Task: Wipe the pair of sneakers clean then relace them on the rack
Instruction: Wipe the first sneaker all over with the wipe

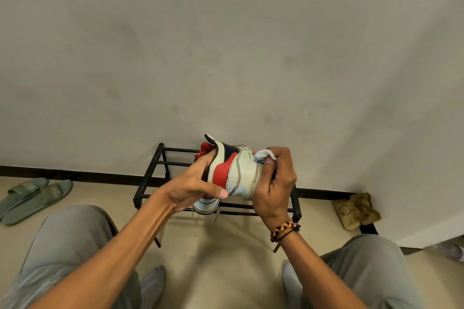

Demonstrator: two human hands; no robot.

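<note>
A white, red and dark blue sneaker point(238, 173) is held up above the black metal rack point(150, 178). My left hand point(193, 188) grips it at the heel and collar side, fingers partly inside. My right hand point(275, 183) presses a small white cloth point(263, 154) against the sneaker's toe and sole edge. The second sneaker point(206, 206) rests on the rack below, mostly hidden by my left hand, with its white lace ends hanging down.
The rack stands against a pale wall. A pair of green slides point(32, 198) lies on the floor at the left. A brownish crumpled rag point(356, 211) sits at the right by the wall corner. My knees in grey trousers frame the bottom.
</note>
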